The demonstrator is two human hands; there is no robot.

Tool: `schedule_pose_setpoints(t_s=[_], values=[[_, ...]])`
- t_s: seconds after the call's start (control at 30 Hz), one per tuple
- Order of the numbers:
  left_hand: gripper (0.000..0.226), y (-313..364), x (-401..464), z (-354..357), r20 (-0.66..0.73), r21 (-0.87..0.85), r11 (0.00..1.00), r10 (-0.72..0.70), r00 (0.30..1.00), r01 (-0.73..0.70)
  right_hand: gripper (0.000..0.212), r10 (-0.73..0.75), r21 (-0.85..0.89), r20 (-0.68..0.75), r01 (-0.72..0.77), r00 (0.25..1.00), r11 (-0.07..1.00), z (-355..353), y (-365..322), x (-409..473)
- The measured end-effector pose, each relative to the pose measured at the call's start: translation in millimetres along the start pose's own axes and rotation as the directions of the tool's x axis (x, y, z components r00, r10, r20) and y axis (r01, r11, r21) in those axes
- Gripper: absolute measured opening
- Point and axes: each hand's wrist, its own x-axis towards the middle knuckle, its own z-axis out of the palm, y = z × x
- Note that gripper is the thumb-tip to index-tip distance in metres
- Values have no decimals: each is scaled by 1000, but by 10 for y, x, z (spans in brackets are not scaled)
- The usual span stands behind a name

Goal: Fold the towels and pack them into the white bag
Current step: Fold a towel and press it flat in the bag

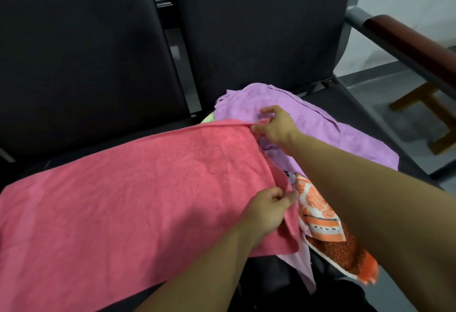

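Note:
A pink towel [128, 188] lies spread across the black seats, folded over with its edges at the right. My left hand [265, 209] pinches the near right corner of the pink towel. My right hand [274, 125] pinches its far right corner. Under and beyond that end lies a crumpled purple towel [315, 119]. An orange, white and brown patterned towel [328, 227] lies at the seat's front right, partly under my right forearm. A sliver of green cloth [208, 118] peeks out behind the pink towel. No white bag is in view.
Black padded seat backs [98, 52] rise behind the towels. A metal armrest with a dark red wooden top [407, 40] bounds the right side. A wooden stool [434, 114] stands on the grey floor beyond it.

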Motion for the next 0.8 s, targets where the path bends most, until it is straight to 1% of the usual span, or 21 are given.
schedule_pose_setpoints(t_s=[0.03, 0.07, 0.13, 0.17, 0.2, 0.23, 0.27, 0.33, 0.37, 0.4, 0.43, 0.5, 0.57, 0.63, 0.7, 0.73, 0.77, 0.8], values=[[51, 9, -27, -23, -5, 15, 999, 45, 999, -45, 46, 50, -35, 22, -49, 999, 998, -20, 1, -4], [46, 15, -50, -55, 1, 14, 996, 86, 996, -86, 40, 87, -105, 64, -80, 994, 991, -53, 16, 10], [41, 52, -101, -114, 25, 2, 993, 119, 993, -119, 18, 62, -329, 137, -14, 989, 944, -145, 11, -1], [42, 69, -118, -131, 35, -12, 992, 128, 991, -128, 13, 30, -414, 147, 34, 989, 910, -190, -3, -4], [44, 68, -131, -142, 42, -24, 990, 138, 990, -137, 19, 1, -461, 125, 57, 992, 886, -229, -32, -18], [44, 88, -162, -143, 50, -37, 989, 145, 988, -144, 24, -37, -460, 92, 76, 995, 885, -256, -50, -13], [46, 108, -190, -142, 63, -39, 988, 152, 986, -149, 29, -68, -420, 53, 84, 996, 904, -278, -71, -6], [45, 122, -221, -121, 98, -65, 987, 150, 984, -144, 38, -93, -206, -12, 89, 996, 975, -296, -118, 6], [44, 140, -246, -108, 116, -75, 987, 149, 982, -141, 41, -95, -95, -47, 90, 994, 991, -288, -150, 14], [46, 145, -264, -87, 127, -74, 986, 161, 979, -152, 40, -86, -27, -88, 84, 992, 996, -286, -177, 24], [51, 164, -287, -60, 134, -79, 984, 169, 976, -160, 38, -81, 11, -128, 84, 988, 996, -293, -207, 26], [57, 217, -315, 13, 142, -110, 980, 179, 974, -165, 34, -68, 24, -174, 73, 982, 997, -334, -239, 25], [53, 309, -360, 99, 145, -141, 976, 189, 971, -169, 33, -69, -18, -217, 67, 974, 998, -405, -251, 16], [49, 361, -377, 179, 146, -190, 967, 199, 969, -170, 30, -34, 5, -248, 36, 968, 999, -517, -236, 9], [41, 407, -406, 252, 146, -214, 962, 205, 968, -172, 30, 36, 110, -247, -9, 968, 994, -655, -203, -9], [33, 420, -423, 286, 143, -219, 960, 210, 967, -176, 29, 82, 188, -237, -37, 968, 981, -726, -180, -15], [26, 442, -447, 321, 139, -214, 961, 206, 969, -174, 25, 125, 270, -224, -62, 966, 961, -797, -171, -32], [23, 471, -476, 352, 133, -203, 964, 201, 970, -172, 21, 155, 332, -216, -77, 964, 940, -863, -169, -53]])
